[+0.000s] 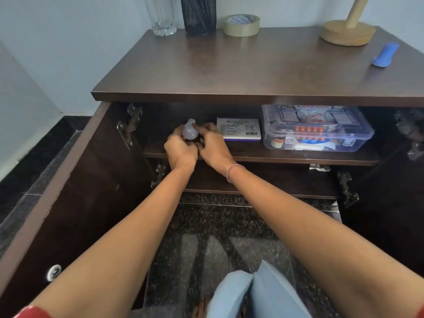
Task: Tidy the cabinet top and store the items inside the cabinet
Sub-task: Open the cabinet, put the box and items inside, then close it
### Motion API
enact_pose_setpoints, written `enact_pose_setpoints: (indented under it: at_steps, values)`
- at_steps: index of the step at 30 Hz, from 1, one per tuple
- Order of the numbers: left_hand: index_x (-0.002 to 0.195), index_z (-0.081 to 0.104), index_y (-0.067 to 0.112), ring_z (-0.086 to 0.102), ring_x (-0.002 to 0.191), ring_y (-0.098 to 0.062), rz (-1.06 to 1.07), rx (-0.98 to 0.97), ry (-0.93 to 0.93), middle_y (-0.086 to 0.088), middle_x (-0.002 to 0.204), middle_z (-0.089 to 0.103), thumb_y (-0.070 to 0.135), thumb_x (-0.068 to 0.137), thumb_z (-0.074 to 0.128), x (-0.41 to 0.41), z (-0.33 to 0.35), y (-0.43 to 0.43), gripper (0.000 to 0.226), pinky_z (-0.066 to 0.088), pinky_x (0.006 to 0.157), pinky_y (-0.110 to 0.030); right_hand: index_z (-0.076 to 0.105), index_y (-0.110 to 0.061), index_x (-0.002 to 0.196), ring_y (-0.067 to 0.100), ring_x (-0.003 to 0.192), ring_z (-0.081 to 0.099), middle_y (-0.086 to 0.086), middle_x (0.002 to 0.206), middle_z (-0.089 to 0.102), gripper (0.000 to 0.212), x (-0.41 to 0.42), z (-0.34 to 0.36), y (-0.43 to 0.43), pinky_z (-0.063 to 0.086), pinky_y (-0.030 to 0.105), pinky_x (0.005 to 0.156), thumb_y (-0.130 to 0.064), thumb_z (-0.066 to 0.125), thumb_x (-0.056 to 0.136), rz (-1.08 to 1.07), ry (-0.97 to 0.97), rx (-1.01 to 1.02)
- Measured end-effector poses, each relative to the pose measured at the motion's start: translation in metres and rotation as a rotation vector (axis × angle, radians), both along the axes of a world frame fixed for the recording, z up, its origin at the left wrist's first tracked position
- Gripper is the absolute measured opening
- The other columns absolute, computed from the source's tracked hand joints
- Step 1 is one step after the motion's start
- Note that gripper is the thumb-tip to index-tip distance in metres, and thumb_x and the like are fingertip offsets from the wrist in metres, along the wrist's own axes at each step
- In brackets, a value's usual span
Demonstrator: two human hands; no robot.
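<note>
The small translucent bottle [190,132] is being set on the cabinet's upper shelf [298,157], left of the white box [239,129]. Done well, I judge, that means lowering it upright until its base is sitting flat, apart from the box, and loosening the fingers only once it is steady. Furthest from the box, the left hand [181,151] is curling round the bottle's lower body. The bottle is poking up between both hands, cap uppermost, its base hidden. Nearer the box, the right hand [213,145] is pinching its right side.

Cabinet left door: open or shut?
Open. The left door stands out toward the camera, its hinges exposed, the inner shelf in view.
</note>
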State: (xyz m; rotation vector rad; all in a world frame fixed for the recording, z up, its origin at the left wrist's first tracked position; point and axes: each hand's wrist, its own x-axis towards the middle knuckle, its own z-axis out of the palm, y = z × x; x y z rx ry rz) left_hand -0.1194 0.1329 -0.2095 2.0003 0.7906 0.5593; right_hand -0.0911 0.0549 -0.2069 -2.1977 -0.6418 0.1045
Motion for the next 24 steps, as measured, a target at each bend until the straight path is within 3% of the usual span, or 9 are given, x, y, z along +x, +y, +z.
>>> enact_pose_setpoints:
  at_steps: [9, 13, 24]
  values:
    - [0.132, 0.053, 0.016, 0.053, 0.124, -0.025, -0.042, 0.073, 0.001, -0.011, 0.13, 0.057, -0.001, 0.085, 0.057, 0.017, -0.003, 0.002, 0.05, 0.042, 0.104, -0.03, 0.046, -0.011, 0.138, 0.026, 0.119, 0.051, 0.012, 0.134, 0.046, 0.051, 0.016, -0.001, 0.004, 0.04, 0.026, 0.104, 0.001, 0.052, 0.089, -0.004, -0.037, -0.024]
    - [0.131, 0.053, 0.015, 0.05, 0.128, -0.025, -0.032, 0.103, 0.001, -0.01, 0.134, 0.054, 0.001, 0.086, 0.058, 0.018, -0.002, 0.003, 0.047, 0.041, 0.108, -0.034, 0.044, -0.014, 0.139, 0.026, 0.122, 0.05, 0.01, 0.137, 0.044, 0.051, 0.017, -0.003, 0.008, 0.041, 0.026, 0.103, -0.001, 0.052, 0.09, 0.001, -0.045, -0.041]
    - [0.131, 0.053, 0.019, 0.05, 0.127, -0.025, 0.0, 0.115, 0.012, -0.009, 0.133, 0.055, 0.009, 0.088, 0.059, 0.021, 0.003, 0.013, 0.045, 0.044, 0.104, -0.035, 0.04, -0.013, 0.141, 0.029, 0.124, 0.048, 0.012, 0.137, 0.044, 0.057, 0.017, -0.002, 0.015, 0.042, 0.03, 0.102, 0.003, 0.052, 0.088, -0.002, -0.08, -0.097]
